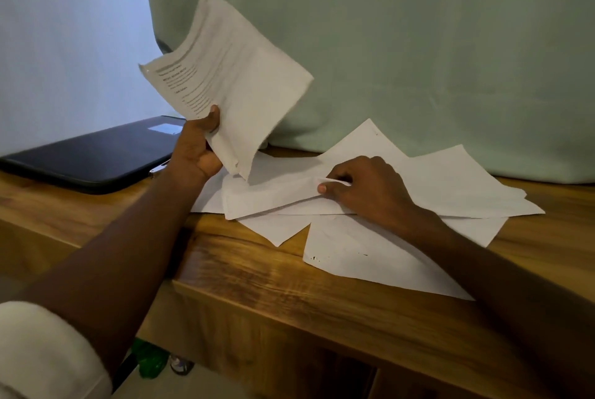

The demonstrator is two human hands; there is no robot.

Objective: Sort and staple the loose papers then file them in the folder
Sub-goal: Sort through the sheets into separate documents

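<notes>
My left hand grips a small stack of printed papers by its lower edge and holds it tilted in the air above the wooden table. Several loose white sheets lie fanned out and overlapping on the table. My right hand rests on this pile and pinches the lifted edge of one sheet between thumb and fingers. A dark folder lies flat at the left, behind my left arm. A small metal object, partly hidden, lies beside the folder's right edge.
A pale green curtain hangs directly behind the papers and touches the table's back. A white wall fills the upper left. Below the table's front edge, green and other small items lie on the floor.
</notes>
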